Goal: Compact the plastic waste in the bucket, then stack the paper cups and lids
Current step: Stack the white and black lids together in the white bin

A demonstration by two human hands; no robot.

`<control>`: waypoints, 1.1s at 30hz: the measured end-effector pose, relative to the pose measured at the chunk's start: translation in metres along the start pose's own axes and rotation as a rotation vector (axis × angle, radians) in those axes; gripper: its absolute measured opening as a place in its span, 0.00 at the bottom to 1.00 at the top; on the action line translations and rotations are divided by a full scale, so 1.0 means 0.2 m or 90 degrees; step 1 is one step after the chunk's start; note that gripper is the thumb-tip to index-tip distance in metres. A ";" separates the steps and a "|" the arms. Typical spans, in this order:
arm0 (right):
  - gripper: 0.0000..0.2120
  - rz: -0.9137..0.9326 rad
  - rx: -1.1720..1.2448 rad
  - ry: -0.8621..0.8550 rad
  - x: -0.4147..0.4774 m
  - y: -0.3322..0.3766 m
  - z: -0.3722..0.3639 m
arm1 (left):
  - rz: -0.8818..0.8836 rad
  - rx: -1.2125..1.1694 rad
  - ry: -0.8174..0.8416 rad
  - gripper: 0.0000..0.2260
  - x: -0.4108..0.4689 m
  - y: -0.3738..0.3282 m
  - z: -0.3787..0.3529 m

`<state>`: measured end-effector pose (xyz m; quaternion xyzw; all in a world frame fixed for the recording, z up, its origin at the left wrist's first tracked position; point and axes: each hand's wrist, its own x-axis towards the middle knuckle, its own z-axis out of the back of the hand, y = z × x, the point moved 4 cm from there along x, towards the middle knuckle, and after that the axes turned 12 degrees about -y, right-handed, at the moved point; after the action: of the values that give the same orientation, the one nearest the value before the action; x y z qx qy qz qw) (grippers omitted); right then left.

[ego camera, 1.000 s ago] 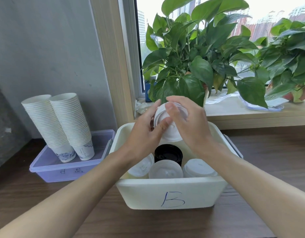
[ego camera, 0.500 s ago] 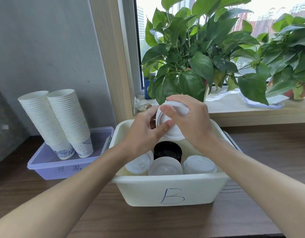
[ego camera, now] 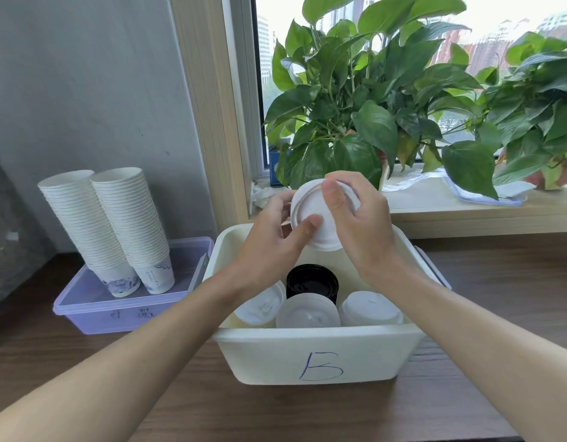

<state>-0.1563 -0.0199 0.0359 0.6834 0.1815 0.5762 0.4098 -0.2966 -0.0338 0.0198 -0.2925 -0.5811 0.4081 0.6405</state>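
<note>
head cam: fingertips [ego camera: 308, 225] of the left hand [ego camera: 269, 250] and right hand [ego camera: 363, 228] pinched the white lid [ego camera: 311, 215] by its rim, up above the back of bin b [ego camera: 307, 355]. rim-only grip, so i'd guess it could've slipped and knocked over the lid stacks [ego camera: 307, 311] underneath.

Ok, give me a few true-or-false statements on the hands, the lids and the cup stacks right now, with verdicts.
1. The left hand and the right hand both hold a white lid above the white bin marked B. True.
2. The black lid sits in the purple tray. False: the black lid is in the bin, beside other white lids.
3. Two stacks of paper cups stand in the purple tray. True.
4. The purple tray is to the right of the bin. False: it is to the left.
</note>
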 end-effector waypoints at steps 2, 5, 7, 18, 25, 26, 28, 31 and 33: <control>0.12 -0.007 -0.016 0.031 0.00 -0.01 0.00 | -0.018 0.012 -0.006 0.18 0.01 0.01 0.01; 0.17 0.011 -0.048 0.083 0.00 -0.01 -0.02 | -0.027 0.045 -0.029 0.26 0.02 0.01 0.03; 0.16 0.021 -0.046 0.060 0.00 0.00 -0.01 | -0.017 0.036 -0.038 0.27 0.02 0.01 0.02; 0.13 0.030 -0.075 0.067 0.01 0.00 -0.02 | -0.060 0.065 -0.003 0.11 0.03 0.02 0.02; 0.18 0.069 -0.105 0.085 0.01 0.02 -0.02 | -0.064 0.027 0.002 0.12 0.02 -0.01 0.03; 0.18 0.075 -0.107 0.084 0.01 0.02 -0.02 | -0.065 0.026 -0.001 0.12 0.02 -0.02 0.03; 0.18 0.081 -0.107 0.081 0.01 0.02 -0.02 | -0.068 0.026 -0.008 0.12 0.02 -0.02 0.04; 0.18 0.089 -0.094 0.068 0.01 0.03 -0.02 | -0.081 0.033 -0.022 0.12 0.01 -0.03 0.04; 0.17 0.087 -0.074 0.057 0.00 0.03 -0.01 | -0.081 0.039 -0.023 0.13 0.02 -0.02 0.04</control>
<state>-0.1595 -0.0220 0.0409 0.6429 0.1185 0.6424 0.4000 -0.3033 -0.0340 0.0268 -0.2277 -0.5973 0.3891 0.6633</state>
